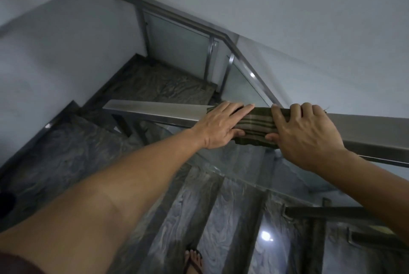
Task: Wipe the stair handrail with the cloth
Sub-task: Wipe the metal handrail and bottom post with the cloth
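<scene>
The cloth (254, 127), dark green with pale stripes, is draped over the steel rail (155, 110), covering its top and near face. The left hand (219, 127) presses its left end with straight, flat fingers. The right hand (303, 132) grips its right end, fingers curled over the top. Marbled steps (221, 218) lie below.

cloth (254, 127) draped over handrail (155, 111) | left hand (218, 128) left of it | right hand (303, 134) right

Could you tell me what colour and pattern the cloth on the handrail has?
Dark olive green cloth with lighter tan stripes, best seen in the head view.
</scene>
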Demonstrator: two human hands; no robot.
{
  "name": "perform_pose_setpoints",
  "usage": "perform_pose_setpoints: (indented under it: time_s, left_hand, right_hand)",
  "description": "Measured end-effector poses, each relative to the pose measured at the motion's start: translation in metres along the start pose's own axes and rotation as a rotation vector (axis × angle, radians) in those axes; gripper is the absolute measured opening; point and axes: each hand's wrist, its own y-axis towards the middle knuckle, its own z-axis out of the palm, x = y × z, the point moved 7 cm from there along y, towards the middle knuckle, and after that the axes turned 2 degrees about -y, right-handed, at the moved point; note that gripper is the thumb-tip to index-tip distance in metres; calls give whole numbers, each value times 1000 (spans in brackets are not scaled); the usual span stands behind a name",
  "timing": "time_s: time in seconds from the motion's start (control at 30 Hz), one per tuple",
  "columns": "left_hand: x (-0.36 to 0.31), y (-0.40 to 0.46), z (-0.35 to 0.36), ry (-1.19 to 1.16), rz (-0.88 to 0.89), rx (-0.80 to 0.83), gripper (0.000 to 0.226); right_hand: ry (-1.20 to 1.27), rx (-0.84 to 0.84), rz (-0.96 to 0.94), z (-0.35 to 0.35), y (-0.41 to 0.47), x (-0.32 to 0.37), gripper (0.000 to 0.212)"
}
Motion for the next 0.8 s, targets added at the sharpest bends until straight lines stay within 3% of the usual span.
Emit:
perform_pose_setpoints:
  time_s: [0.37,0.57,0.8]
  left_hand:
    - [162,-80,19,-10,78,-32,70]
    - [240,-117,30,-8,80,-40,70]
    - [358,-180,41,-22,39,-25,72]
  right_hand:
    - [-53,-60,46,-20,110,144,74]
    - [-60,28,80,-21,168,209,81]
    - [-32,-86,22,-32,254,316,85]
